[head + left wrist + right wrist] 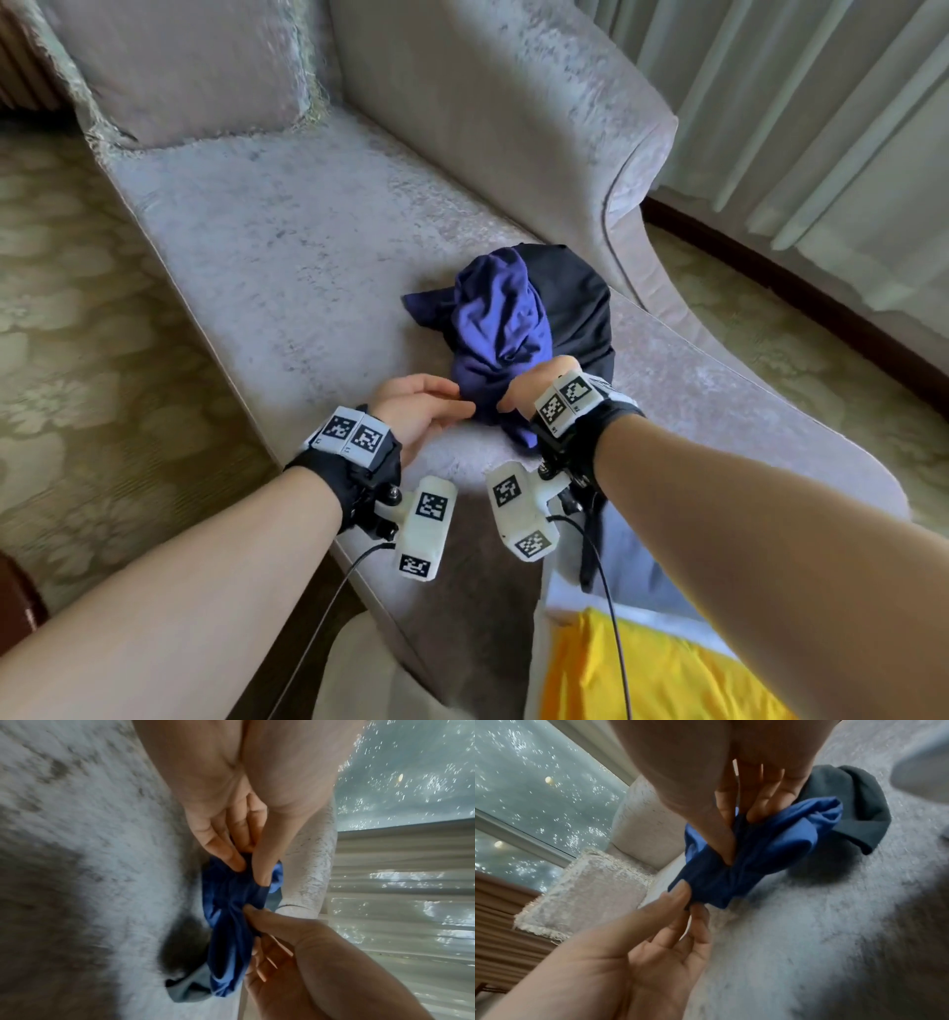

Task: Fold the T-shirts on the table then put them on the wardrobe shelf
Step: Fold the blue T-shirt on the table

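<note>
A crumpled blue T-shirt (500, 329) lies on the pale velvet chaise seat (308, 231), on top of a black T-shirt (575, 303). My left hand (459, 403) and right hand (513, 398) meet at the blue shirt's near edge. In the left wrist view my left hand (250, 870) pinches a bunch of the blue T-shirt (231, 923) between thumb and fingers. In the right wrist view my right hand (734, 845) pinches the blue T-shirt (777, 833) between thumb and fingers, while the left hand (690, 900) pinches its lower corner. The black T-shirt (854, 801) lies behind.
A fringed cushion (190, 67) leans at the chaise's far end, and its curved back (488, 103) runs along the right. Pale curtains (821, 128) hang beyond. Patterned carpet (77, 257) lies to the left. Yellow cloth (642, 673) shows at the bottom edge.
</note>
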Motion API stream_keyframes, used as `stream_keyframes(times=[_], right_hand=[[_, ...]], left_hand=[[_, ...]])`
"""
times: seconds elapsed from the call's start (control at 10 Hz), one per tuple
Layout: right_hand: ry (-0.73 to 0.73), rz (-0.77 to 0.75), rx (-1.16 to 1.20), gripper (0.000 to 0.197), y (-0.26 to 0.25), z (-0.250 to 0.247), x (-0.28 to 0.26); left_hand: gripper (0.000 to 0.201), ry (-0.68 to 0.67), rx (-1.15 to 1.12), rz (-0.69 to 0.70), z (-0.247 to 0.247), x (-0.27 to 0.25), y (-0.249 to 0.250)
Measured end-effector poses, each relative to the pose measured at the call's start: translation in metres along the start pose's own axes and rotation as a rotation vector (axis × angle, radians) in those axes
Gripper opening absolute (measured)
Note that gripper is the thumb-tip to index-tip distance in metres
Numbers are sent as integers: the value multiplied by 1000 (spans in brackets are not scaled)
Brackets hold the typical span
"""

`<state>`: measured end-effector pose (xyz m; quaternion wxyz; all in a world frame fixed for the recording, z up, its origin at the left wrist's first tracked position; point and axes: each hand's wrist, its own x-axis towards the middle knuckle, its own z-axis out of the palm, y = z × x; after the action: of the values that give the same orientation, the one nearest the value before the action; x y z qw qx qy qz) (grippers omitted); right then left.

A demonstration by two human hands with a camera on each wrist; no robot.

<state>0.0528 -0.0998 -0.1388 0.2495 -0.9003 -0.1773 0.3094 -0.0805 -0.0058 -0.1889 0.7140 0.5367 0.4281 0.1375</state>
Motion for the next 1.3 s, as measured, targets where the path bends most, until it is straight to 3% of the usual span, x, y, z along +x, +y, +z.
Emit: stream_keyframes(times=[0.2,0.3,0.4,0.5,0.7,0.9,1.0,1.1,1.2,1.3], right_hand=[[-12,-116,133,44,-26,-26,-29],[6,-226,131,28,-37,-38,-57],[42,-301,156,23,-49,-53,-92],[106,-330,221,18,-64,-68,-131],[71,-452,452,21,-98,-80,-223],[-31,-621,608,11,-137,-70,-308],[-109,-650,696,24,-166,-53,-349],[-243,-688,779,33,-190,-30,-397],[-412,-746,756,36,-205,-4,-434],[-546,-813,677,36,-215,23,-469]], left_hand=[[27,-33,-238,90,8,-39,49],[27,-91,-255,142,2,-65,75],[20,-104,-248,197,-1,-97,104],[14,-74,-278,260,-6,-136,135],[14,26,-268,405,-32,-229,181],[14,156,-170,591,-88,-335,202],[30,184,-128,622,-121,-388,203],[63,201,-79,601,-156,-433,192],[56,259,67,579,-191,-469,171],[21,390,205,556,-228,-504,148]])
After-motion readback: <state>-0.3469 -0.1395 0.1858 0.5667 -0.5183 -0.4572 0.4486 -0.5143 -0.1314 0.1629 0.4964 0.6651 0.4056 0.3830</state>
